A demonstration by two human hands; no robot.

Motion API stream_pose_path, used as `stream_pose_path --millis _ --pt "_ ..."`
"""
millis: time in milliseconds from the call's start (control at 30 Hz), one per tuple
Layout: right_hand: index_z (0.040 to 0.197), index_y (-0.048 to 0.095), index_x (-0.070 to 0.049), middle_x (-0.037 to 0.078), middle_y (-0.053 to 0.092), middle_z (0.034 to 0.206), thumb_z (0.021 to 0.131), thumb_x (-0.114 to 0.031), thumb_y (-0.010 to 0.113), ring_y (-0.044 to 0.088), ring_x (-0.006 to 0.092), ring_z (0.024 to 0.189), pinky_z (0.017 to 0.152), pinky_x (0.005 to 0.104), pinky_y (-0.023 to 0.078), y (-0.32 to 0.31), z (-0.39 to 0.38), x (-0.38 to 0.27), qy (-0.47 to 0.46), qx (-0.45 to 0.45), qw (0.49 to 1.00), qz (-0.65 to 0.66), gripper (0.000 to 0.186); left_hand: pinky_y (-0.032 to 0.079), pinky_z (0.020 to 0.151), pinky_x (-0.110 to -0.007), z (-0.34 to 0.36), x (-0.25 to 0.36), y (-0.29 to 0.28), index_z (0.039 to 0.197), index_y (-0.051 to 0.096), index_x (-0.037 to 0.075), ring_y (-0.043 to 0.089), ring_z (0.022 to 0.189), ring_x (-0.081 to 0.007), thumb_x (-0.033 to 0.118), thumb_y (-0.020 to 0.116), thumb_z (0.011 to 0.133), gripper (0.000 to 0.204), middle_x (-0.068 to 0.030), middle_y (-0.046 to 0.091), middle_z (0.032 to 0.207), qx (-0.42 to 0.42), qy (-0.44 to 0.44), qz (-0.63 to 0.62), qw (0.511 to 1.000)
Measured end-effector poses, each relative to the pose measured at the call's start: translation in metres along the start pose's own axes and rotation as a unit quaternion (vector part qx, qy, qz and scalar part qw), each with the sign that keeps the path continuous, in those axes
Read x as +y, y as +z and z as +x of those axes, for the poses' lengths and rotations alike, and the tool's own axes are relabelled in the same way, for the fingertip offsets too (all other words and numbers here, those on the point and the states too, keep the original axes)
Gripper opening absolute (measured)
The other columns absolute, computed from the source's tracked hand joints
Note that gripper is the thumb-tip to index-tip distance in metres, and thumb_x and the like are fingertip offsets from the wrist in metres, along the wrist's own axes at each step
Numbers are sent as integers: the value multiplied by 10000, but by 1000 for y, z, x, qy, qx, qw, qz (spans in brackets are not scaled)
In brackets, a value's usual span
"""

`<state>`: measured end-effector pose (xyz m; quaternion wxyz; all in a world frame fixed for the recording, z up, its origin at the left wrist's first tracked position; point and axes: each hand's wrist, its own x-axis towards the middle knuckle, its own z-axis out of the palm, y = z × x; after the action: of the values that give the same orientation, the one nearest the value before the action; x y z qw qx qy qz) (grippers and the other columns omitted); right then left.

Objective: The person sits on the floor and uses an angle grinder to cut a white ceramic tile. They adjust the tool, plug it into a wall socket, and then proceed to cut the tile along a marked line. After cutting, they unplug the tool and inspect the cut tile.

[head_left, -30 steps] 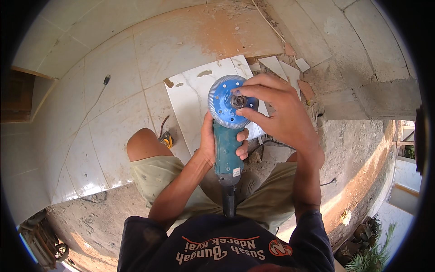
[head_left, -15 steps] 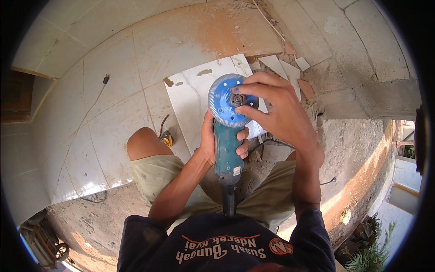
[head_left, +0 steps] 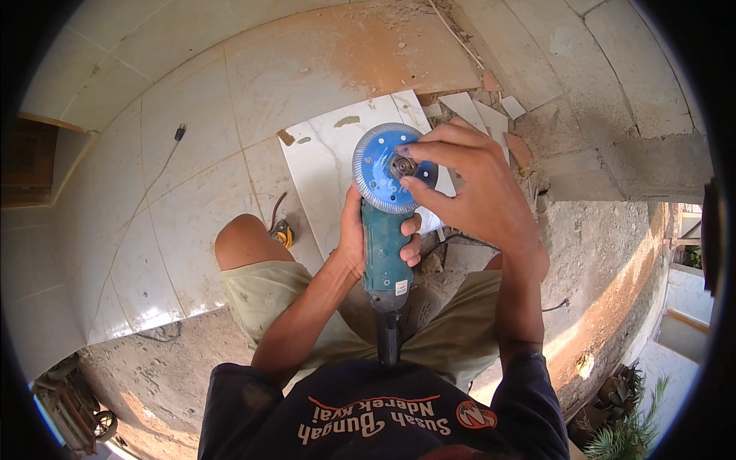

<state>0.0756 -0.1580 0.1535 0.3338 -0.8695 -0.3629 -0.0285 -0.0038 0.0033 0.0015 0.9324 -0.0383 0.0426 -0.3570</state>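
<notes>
My left hand [head_left: 353, 234] is wrapped around the teal body of an angle grinder [head_left: 386, 253], which lies lengthwise over my lap with its black rear end toward me. A blue cutting disc [head_left: 373, 170] with a silvery rim and small round holes sits on its head, face up. At the disc's centre is a dark metal locking nut [head_left: 402, 165]. The thumb and index finger of my right hand [head_left: 479, 184] close on the nut from its far and near sides. The other fingers of that hand curl above the disc's right part.
Beyond the grinder lies a white marbled tile [head_left: 326, 153], with broken tile pieces [head_left: 460, 111] at its right. A yellow and black tape measure [head_left: 283, 233] rests by my left knee. A cord with a black plug [head_left: 180, 133] runs over the tiled floor at left.
The disc has turned slightly under my right hand, its markings shifting a little. My right fingers have moved slightly at the nut; my left hand keeps its hold.
</notes>
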Motion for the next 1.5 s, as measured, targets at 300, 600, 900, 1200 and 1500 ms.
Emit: stream_pose_path --millis 300,600,900,1200,1500 --pt "1027 786 15 133 743 947 817 -197 859 671 315 913 815 421 563 1 0 0 -15 16 999 -44 307 523 631 -506 0 0 3 1289 610 162 644 642 -360 892 324 935 861 -107 626 861 1 2 -8 1000" --pt "1100 781 -30 104 714 1071 814 -201 845 651 308 982 872 426 554 3 -1 0 -46 8 997 -59 339 527 629 -512 -1 1 2 1300 607 160 642 643 -360 871 327 946 842 -108 617 866 1 1 -3 1000" --pt "1097 770 -32 90 708 1044 822 -228 847 651 300 981 907 432 535 -1 1 -5 -65 21 995 -75 346 499 622 -500 -1 1 -1 1337 598 182 619 638 -345 918 329 915 890 -87 604 870 -8 5 11 1000" --pt "1073 774 -52 65 707 1086 818 -224 838 631 282 1024 943 442 496 -1 1 -11 -34 35 995 -85 314 518 619 -509 0 0 4 1245 620 149 640 632 -361 875 338 937 837 -102 623 852 7 5 1 1000" --pt "1156 761 -95 36 688 1133 812 -277 827 600 271 1081 959 436 457 -3 -2 -7 -28 15 991 -130 395 522 624 -506 0 0 4 1257 613 141 643 646 -360 875 328 941 848 -106 622 857 -1 6 4 1000"
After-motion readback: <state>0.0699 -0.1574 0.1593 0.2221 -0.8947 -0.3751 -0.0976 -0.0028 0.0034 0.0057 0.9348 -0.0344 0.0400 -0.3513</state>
